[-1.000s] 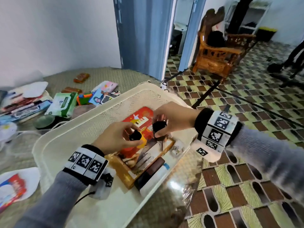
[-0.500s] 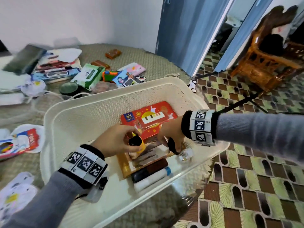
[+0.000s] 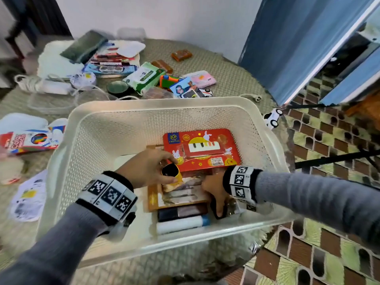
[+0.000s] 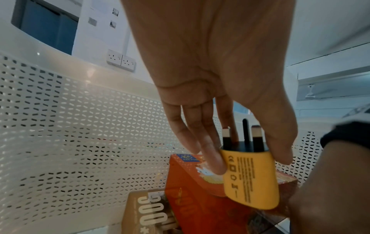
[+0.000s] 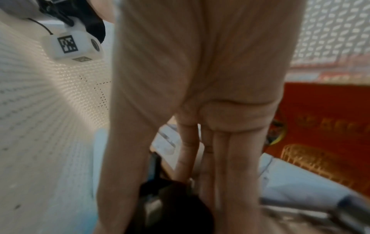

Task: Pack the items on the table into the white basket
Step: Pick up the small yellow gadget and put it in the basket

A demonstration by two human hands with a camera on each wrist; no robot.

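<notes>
The white basket stands on the table in front of me. Inside lie a red box, a brown puzzle box and a dark and a white tube. My left hand pinches a yellow plug, black face and pins up, just above the puzzle box. My right hand points down into the basket's near right corner. Its thumb and fingers hold a small black object, blurred and mostly hidden.
Beyond the basket lie a green wipes pack, a pink pack, white cables and brown bars. A colour-pencil pack lies left. A toy car sits at the table's right edge, with tiled floor beyond.
Both hands have gone down into the basket. The right hand carried the black object from mid-air to the near right corner; the left hand lowered the yellow plug onto the boxes.
</notes>
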